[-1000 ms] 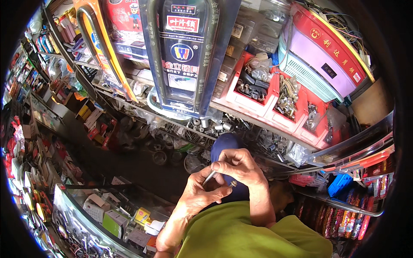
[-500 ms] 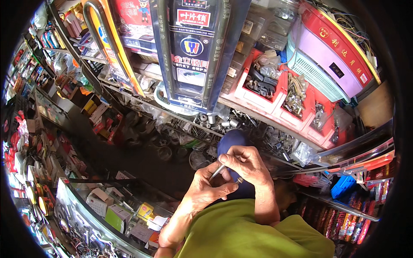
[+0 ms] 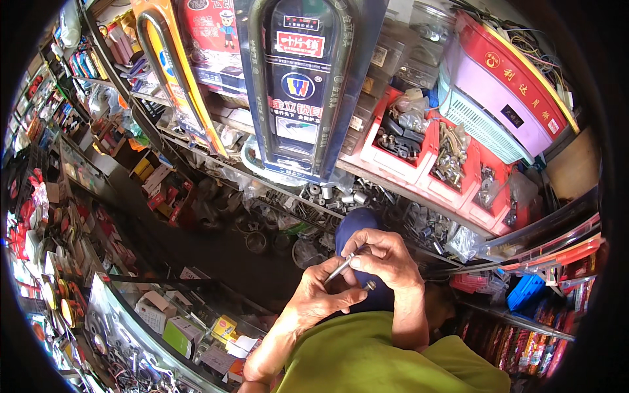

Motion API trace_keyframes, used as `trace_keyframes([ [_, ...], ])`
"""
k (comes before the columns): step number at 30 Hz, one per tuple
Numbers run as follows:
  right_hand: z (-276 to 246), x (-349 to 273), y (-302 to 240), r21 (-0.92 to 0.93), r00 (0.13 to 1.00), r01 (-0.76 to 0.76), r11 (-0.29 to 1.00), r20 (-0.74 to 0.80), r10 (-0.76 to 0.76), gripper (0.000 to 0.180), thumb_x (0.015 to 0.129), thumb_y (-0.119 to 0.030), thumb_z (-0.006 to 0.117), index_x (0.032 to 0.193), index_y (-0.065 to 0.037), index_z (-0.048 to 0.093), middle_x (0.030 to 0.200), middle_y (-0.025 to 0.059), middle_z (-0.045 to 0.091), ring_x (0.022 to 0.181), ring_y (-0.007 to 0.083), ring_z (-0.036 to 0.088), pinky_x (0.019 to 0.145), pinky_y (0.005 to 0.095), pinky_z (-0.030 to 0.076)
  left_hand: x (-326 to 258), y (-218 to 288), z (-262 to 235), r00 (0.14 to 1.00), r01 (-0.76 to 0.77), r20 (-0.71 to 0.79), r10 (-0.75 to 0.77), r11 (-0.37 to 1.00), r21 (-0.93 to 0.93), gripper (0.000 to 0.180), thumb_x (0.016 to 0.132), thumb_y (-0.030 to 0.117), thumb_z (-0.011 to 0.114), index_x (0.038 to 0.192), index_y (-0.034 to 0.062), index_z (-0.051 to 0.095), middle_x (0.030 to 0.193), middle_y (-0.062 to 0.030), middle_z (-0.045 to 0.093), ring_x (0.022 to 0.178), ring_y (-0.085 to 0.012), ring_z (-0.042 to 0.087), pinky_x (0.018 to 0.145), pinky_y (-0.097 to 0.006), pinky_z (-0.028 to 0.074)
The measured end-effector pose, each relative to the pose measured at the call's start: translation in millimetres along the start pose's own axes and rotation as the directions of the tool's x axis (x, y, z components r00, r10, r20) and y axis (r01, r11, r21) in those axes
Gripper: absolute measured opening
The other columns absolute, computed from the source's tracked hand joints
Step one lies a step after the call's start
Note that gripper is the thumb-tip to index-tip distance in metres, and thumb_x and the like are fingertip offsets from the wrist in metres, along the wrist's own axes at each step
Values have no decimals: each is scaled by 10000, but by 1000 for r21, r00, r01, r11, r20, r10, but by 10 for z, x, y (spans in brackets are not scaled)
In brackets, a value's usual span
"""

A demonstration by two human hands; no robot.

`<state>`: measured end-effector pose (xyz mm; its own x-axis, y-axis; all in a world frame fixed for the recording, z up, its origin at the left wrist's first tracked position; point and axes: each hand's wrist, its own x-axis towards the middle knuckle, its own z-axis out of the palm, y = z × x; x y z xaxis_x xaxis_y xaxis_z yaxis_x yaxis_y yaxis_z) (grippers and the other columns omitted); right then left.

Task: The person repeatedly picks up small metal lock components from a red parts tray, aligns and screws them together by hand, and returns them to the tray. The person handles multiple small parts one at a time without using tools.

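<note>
At lower centre, my left hand point(image 3: 321, 298) grips a slim metal rod point(image 3: 341, 267); my right hand point(image 3: 386, 262) fingers pinch its tip and a small bolt point(image 3: 369, 285). I'd keep both aligned, turning gently.

Two hands meet at the lower middle of the frame, the left hand point(image 3: 321, 298) just left of and below the right hand point(image 3: 386, 262), touching. A thin metal rod point(image 3: 341, 267) runs between them, its upper end under the right fingers point(image 3: 367, 252), and a small bolt point(image 3: 369, 285) sits just below it. Behind the hands is a cap point(image 3: 357, 226); beyond that, a shelf point(image 3: 393, 180) carries open bins of hardware point(image 3: 452, 157) to the right. Two large carded locks point(image 3: 298, 85) hang above the shelf at centre, with a boxed appliance point(image 3: 504, 85) to their right. A glass display case point(image 3: 164, 321) holding small boxes lies at lower left.
</note>
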<state>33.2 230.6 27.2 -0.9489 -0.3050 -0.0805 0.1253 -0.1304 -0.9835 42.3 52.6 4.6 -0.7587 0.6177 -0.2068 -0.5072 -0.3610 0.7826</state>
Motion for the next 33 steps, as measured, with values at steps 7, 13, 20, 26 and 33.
trace_keyframes([
  [7, 58, -49, 41, -322, 979, 144, 936, -93, -182, 153, 787, 31, 631, 929, -24, 642, 734, -25, 575, 508, 22, 354, 458, 209, 288, -10, 34, 40, 999, 45, -4, -45, 999, 12, 256, 765, -18, 741, 966, 35, 594, 748, 28, 579, 636, -26, 537, 528, -179, 434],
  [13, 48, -67, 41, -246, 956, 181, 952, -182, -229, 151, 869, -67, 655, 1005, -3, 640, 700, -41, 539, 550, -8, 405, 465, 180, 306, -1, 19, 38, 1000, 14, -8, -14, 1000, -3, 246, 759, -22, 753, 931, 40, 589, 754, 2, 610, 651, -44, 576, 525, -185, 472],
  [20, -178, -33, 19, 444, 962, 113, 889, -271, 14, 196, 856, -168, 505, 908, 13, 559, 733, 68, 556, 403, 27, 318, 364, 181, 254, 42, 12, 31, 940, -237, -251, 231, 972, 9, 211, 731, -64, 749, 765, 30, 564, 763, -77, 639, 598, -98, 590, 542, -220, 513],
  [26, 192, -24, 76, -175, 973, 49, 983, -214, -86, 184, 859, -166, 685, 863, -12, 582, 702, -13, 561, 592, 29, 485, 532, 191, 395, 48, -6, 47, 889, -365, -310, 337, 930, -37, 237, 711, -88, 732, 778, 38, 544, 799, -86, 620, 632, -123, 596, 545, -255, 525],
  [33, 25, 0, 97, 132, 995, -11, 991, -95, 23, 265, 846, -197, 711, 953, 20, 603, 653, -42, 512, 551, 12, 411, 454, 170, 283, -15, 74, 47, 853, -430, -351, 386, 901, -53, 286, 673, -78, 728, 781, 55, 499, 783, -79, 586, 558, -146, 576, 656, -303, 532],
])
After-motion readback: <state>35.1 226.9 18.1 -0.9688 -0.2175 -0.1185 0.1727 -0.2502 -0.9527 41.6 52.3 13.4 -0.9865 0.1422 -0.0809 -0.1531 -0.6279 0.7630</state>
